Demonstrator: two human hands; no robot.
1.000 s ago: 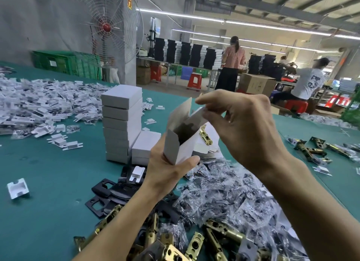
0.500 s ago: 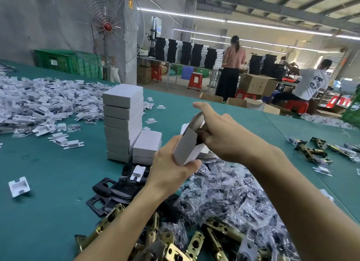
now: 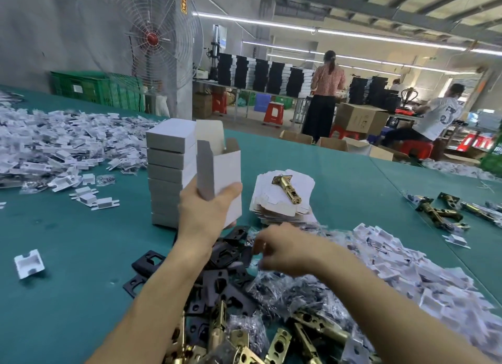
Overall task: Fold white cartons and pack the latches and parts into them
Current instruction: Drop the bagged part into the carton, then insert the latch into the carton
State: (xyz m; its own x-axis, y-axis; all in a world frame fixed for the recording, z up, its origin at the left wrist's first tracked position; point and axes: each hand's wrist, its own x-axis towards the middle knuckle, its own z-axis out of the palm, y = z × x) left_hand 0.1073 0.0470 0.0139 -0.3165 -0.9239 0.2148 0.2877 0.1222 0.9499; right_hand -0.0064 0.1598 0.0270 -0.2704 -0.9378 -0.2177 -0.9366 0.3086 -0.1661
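Far left, white plastic inserts (image 3: 54,151) litter the green table (image 3: 68,255); next comes a stack of closed white cartons (image 3: 169,170). Before the stack's right edge the left hand (image 3: 206,214) grips an upright white carton (image 3: 222,173), thumb across its front, top flaps open. Further right a brass latch (image 3: 288,189) lies on flat carton blanks (image 3: 274,203); nearer, the right hand (image 3: 282,252), blurred, sits low over black plates (image 3: 217,279) and bagged parts (image 3: 296,290), its grip impossible to tell.
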